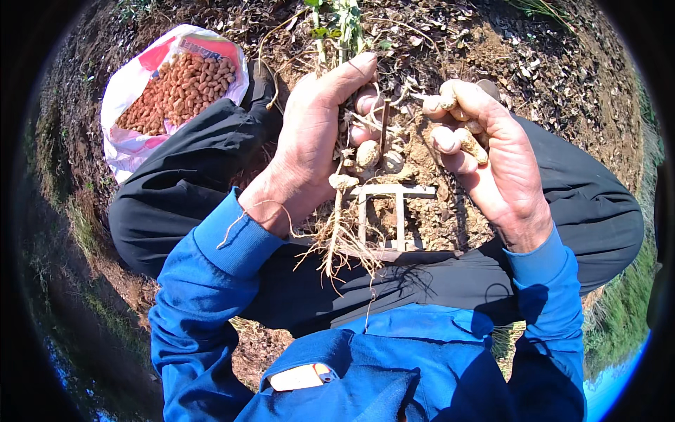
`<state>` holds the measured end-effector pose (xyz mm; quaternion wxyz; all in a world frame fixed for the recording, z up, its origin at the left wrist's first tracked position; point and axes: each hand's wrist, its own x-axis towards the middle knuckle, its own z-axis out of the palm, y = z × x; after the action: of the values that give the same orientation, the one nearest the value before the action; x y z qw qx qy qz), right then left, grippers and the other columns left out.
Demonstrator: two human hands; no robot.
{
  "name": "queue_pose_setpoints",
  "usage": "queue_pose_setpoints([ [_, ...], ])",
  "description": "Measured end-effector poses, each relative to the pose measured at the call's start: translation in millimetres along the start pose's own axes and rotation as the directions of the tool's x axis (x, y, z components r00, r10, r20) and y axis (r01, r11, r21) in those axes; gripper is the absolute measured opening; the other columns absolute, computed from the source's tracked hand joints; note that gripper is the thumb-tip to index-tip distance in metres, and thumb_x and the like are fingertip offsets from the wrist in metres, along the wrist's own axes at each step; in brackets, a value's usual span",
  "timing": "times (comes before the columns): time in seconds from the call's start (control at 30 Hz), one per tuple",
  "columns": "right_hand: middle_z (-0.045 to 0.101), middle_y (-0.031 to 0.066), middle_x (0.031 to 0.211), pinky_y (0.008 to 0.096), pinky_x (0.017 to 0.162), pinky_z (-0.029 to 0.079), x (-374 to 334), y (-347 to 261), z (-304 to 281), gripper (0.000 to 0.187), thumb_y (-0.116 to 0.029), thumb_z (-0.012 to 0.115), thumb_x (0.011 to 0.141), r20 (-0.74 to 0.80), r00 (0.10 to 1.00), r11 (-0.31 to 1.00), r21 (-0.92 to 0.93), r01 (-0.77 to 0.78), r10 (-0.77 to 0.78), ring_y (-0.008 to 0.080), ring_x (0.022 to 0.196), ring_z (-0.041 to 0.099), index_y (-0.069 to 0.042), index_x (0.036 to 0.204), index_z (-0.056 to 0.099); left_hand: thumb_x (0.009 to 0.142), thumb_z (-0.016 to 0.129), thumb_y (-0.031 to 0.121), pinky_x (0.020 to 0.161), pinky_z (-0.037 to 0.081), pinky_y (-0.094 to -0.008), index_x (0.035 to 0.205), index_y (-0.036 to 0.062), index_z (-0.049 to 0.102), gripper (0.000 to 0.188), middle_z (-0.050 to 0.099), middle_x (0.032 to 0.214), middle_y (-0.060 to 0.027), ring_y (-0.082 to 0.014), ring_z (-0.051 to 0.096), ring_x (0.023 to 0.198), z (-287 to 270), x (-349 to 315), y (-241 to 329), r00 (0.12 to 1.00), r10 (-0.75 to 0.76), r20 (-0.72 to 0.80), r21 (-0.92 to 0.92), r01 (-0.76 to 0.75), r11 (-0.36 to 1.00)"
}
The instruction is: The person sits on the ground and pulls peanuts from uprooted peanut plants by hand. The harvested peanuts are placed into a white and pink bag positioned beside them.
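My left hand (309,133) is closed around the stems of a peanut plant (339,232), whose thin roots hang down over my lap. The plant's green tops show beyond that hand. Several peanut pods (367,154) cling among the roots beside my left fingers. To the right, my right hand (496,151) is curled around several loose peanuts (472,145), with its thumb and forefinger pinched at another pod near a thin strand. Below the pods, between my legs, stands a small frame of light bars (399,191); part of it is hidden behind the roots.
A white and pink sack (116,123) full of picked peanuts (179,91) stands at the far left, beside my dark-trousered leg (190,169). Dry soil with leaf litter (548,56) spreads around me. Green grass (626,302) grows at the right.
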<state>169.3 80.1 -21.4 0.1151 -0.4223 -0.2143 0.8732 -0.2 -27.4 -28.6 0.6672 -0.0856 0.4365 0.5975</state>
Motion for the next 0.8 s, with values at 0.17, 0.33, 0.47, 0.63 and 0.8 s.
queue_pose_setpoints([
  [0.17, 0.067, 0.0078, 0.091, 0.0197, 0.053, 0.052, 33.3, -29.1, -33.2, 0.015, -0.015, 0.062, 0.094, -0.184, 0.966, 0.982, 0.026, 0.189, -0.181, 0.017, 0.083, 0.066, -0.002, 0.101, 0.064, 0.093, 0.061, 0.022, 0.039, 0.041, -0.0235, 0.086, 0.008, 0.054, 0.017, 0.051, 0.068, -0.0001, -0.0082, 0.045, 0.047, 6.4, 3.4, -10.8, 0.956, 0.011, -0.292, 0.097, 0.018, 0.995],
  [0.33, 0.067, 0.0094, 0.091, 0.0244, 0.067, 0.058, 82.5, -50.7, -34.9, 0.014, -0.012, 0.062, 0.094, -0.176, 0.919, 0.932, -0.155, 0.328, -0.353, 0.018, 0.085, 0.068, 0.001, 0.097, 0.064, 0.085, 0.062, 0.013, 0.043, 0.043, -0.0282, 0.078, 0.0016, 0.061, 0.014, 0.057, 0.063, -0.004, -0.0119, 0.052, 0.049, -9.1, 28.0, -47.8, 0.916, 0.019, -0.401, 0.31, 0.116, 0.944],
  [0.47, 0.063, 0.0176, 0.113, 0.0382, 0.087, 0.058, 104.6, 3.9, 105.9, 0.038, -0.021, 0.057, 0.097, 0.246, 0.957, 0.967, -0.162, 0.196, -0.153, 0.0261, 0.102, 0.066, 0.004, 0.126, 0.052, 0.079, 0.064, 0.029, 0.08, 0.054, -0.039, 0.093, -0.0046, 0.066, 0.037, 0.07, 0.096, -0.0219, -0.0282, 0.069, 0.09, -26.6, 24.2, -43.9, 0.877, 0.052, -0.478, 0.493, 0.219, 0.842],
  [0.63, 0.033, 0.0287, 0.145, 0.0478, 0.096, 0.05, 106.8, -5.2, 121.8, 0.059, -0.035, 0.053, 0.098, 0.481, 0.822, 0.841, -0.271, 0.469, -0.304, 0.0402, 0.13, 0.044, 0.001, 0.142, 0.037, 0.079, 0.065, 0.027, 0.079, 0.052, -0.0393, 0.091, -0.0057, 0.063, 0.035, 0.069, 0.099, -0.0214, -0.0262, 0.066, 0.091, -2.4, 22.1, -23.2, 0.849, -0.038, -0.528, 0.295, 0.226, 0.928],
  [0.8, 0.066, 0.011, 0.107, 0.0313, 0.078, 0.055, 42.3, -39.4, 79.0, 0.029, -0.025, 0.053, 0.1, 0.189, 0.912, 0.786, -0.463, 0.41, -0.365, 0.0215, 0.098, 0.067, -0.001, 0.115, 0.061, 0.093, 0.056, 0.023, 0.04, 0.048, -0.0256, 0.09, 0.003, 0.06, 0.02, 0.059, 0.068, -0.0047, -0.0114, 0.055, 0.049, -8.9, 9.6, -12.0, 0.966, 0.05, -0.255, 0.051, -0.039, 0.998],
])
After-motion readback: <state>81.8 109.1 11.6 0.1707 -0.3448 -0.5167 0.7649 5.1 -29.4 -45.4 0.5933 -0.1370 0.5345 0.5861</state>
